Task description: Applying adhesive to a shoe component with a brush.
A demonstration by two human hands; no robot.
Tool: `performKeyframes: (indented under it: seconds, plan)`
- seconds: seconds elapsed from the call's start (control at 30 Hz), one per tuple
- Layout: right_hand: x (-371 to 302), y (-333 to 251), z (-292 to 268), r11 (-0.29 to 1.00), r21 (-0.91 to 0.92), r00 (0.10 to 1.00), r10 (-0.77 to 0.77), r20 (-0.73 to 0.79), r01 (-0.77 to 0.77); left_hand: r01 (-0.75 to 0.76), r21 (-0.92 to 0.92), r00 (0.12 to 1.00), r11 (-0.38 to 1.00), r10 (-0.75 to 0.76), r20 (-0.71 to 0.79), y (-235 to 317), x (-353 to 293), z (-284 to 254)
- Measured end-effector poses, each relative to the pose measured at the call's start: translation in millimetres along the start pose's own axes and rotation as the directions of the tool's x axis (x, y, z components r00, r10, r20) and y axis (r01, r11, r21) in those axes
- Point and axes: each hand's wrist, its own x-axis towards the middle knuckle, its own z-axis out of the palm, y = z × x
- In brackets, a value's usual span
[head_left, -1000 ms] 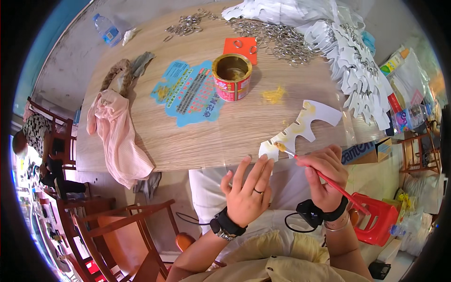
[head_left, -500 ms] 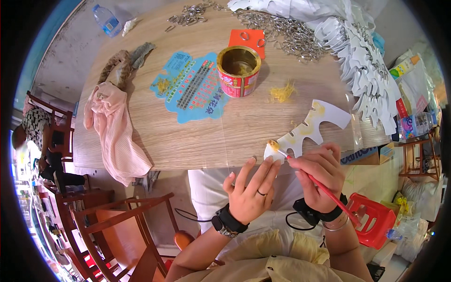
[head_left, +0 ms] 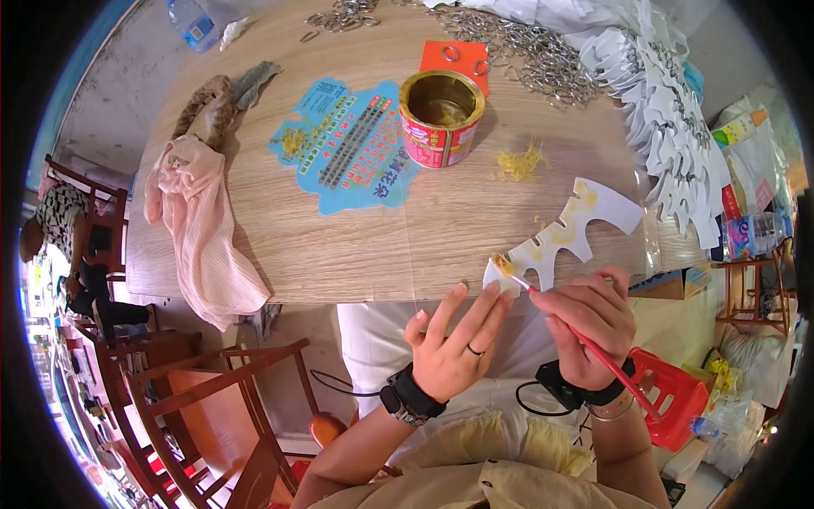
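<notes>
My right hand [head_left: 589, 322] grips a red-handled brush [head_left: 585, 338], its tip smeared with yellow glue on the near end of a white notched cutout [head_left: 564, 233]. The cutout lies at the front edge of the round wooden table [head_left: 356, 246]. My left hand [head_left: 458, 343], fingers spread, steadies the cutout's near corner with its fingertips. An open red tin [head_left: 441, 117] with yellowish glue inside stands farther back on the table.
A blue printed card [head_left: 348, 144], a pink cloth [head_left: 203, 225], an orange card with metal rings [head_left: 462, 55], several loose rings [head_left: 543, 51] and a stack of white cutouts [head_left: 670, 127] crowd the table. Wooden chairs [head_left: 220, 407] stand left; a red basket [head_left: 674, 399] sits right.
The view has shifted slightly. My hands and the brush stay at the cutout's near end, with the brush tip dabbing glue there.
</notes>
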Motion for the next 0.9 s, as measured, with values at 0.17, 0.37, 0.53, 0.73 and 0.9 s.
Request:
performKeyframes:
  seconds: [0.17,0.37,0.53,0.73,0.9]
  plan:
    - [8,3,4,1.000,0.012,1.000,-0.012,-0.015,0.012,-0.017,0.011,1.000,1.000,0.017,0.004,-2,-2,2]
    - [8,1,-14,1.000,0.003,0.997,0.025,0.072,-0.025,-0.016,0.022,1.000,1.000,0.016,0.012,-4,-3,2]
    - [14,2,-2,0.999,-0.003,0.999,0.034,0.029,-0.034,-0.021,0.005,1.000,1.000,0.021,0.004,-2,-2,2]
    - [17,1,-8,0.999,0.006,0.998,0.035,0.059,-0.036,-0.017,0.004,1.000,1.000,0.016,0.020,-4,-3,1]
    - [15,-1,-18,1.000,0.008,0.995,0.026,0.100,-0.027,-0.022,0.013,1.000,1.000,0.021,0.021,-4,-3,1]
